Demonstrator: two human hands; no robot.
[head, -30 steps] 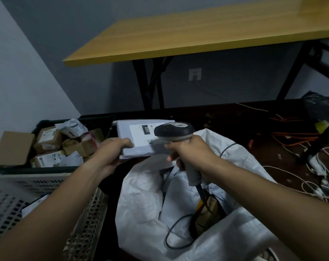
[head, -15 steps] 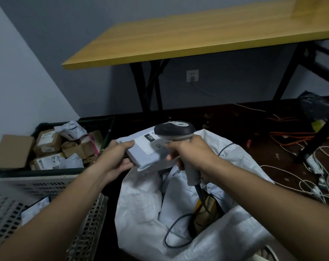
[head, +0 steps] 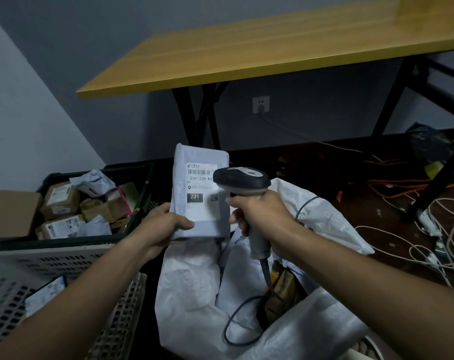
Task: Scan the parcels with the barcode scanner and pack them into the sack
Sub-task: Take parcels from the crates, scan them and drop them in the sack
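Note:
My left hand (head: 160, 227) grips the lower left corner of a white mailer parcel (head: 198, 175), held upright with its shipping label and barcode facing me. My right hand (head: 261, 211) grips the handle of a grey and black barcode scanner (head: 242, 181), whose head sits just right of the label. Its cable runs down into the open white sack (head: 194, 289) below both hands. A brown parcel (head: 280, 289) shows inside the sack.
A dark green crate (head: 140, 198) at the left holds several brown and white parcels (head: 62, 201). A pale perforated crate (head: 116, 307) lies at the lower left. A yellow-topped table (head: 285, 45) stands behind. Loose cables (head: 428, 245) cover the floor at the right.
My left hand has turned the white parcel from lying flat to standing upright, label toward me. The scanner in my right hand has stayed nearly in place beside it.

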